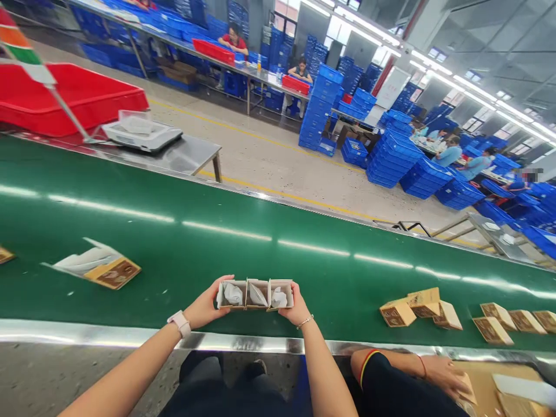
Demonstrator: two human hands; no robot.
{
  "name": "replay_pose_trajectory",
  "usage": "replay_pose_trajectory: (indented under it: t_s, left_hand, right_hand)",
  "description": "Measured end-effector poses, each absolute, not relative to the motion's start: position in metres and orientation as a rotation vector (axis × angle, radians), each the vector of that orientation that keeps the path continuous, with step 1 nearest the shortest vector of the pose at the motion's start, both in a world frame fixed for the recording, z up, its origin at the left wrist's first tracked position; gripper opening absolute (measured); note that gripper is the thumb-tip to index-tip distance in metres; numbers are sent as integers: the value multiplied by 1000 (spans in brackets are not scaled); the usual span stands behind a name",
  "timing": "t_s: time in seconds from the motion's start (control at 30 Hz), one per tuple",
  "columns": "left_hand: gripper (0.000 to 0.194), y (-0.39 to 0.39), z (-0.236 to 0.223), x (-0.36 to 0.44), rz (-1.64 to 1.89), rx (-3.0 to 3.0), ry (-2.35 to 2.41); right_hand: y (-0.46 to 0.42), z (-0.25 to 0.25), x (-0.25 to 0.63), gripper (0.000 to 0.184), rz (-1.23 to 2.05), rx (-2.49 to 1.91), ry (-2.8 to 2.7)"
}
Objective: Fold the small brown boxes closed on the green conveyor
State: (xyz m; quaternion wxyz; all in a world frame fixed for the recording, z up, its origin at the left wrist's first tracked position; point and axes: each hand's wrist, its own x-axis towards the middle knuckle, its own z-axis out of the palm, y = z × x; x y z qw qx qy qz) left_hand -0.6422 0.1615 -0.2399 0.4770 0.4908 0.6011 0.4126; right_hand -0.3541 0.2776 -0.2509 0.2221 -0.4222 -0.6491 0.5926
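Observation:
Between both hands I hold a row of three small cardboard boxes [258, 294] side by side above the green belt. Their tops stand open, and white paper-wrapped pieces [233, 293] lie inside; what the paper covers is hidden. My left hand [209, 303] is closed around the left end of the row. At the other end my right hand [296, 307] grips the right box. Further left on the belt lies an open box [113, 272] on its side, with its flaps spread and white paper showing.
The green conveyor belt [195, 249] runs across the view. Several brown boxes [397, 313] sit on it to the right. Beside me a co-worker's hand [447, 373] touches a box over a carton. Behind the belt stand a scale [141, 136] and a red bin [99, 101].

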Motion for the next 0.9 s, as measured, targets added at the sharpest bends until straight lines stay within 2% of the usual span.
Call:
replay_pose_trajectory:
  t_s: [0.17,0.27,0.43,0.47,0.57,0.63,0.8,0.9]
  left_hand:
    - [93,149,-237,-718,1043,1103,1630]
    - [87,131,-244,-751,1114,1001,1856]
    - [85,72,-265,-736,1263,701,2230]
    - [79,59,-268,-726,1266,694,2268]
    - [52,42,-268,-690,1152,1003,2076]
    - [44,60,-262,-667,1070,1284,1847]
    - [56,160,-255,-616,924,1851,1444]
    - [52,198,-257,-597,797,1977,1324]
  right_hand:
    - [280,-257,-445,79,1682,-1076,-1910]
    - [277,-266,-494,81,1649,-999,-1967]
    - [271,-295,-505,82,1391,-953,-1930]
    - [269,-301,-495,80,1297,-956,-1902]
    - [260,-313,-450,67,1041,-966,-1876]
    - [253,-314,-420,59,915,-974,-1930]
    - [239,-292,-379,52,848,-967,-2187]
    - [235,-275,-379,54,872,-1034,-2286]
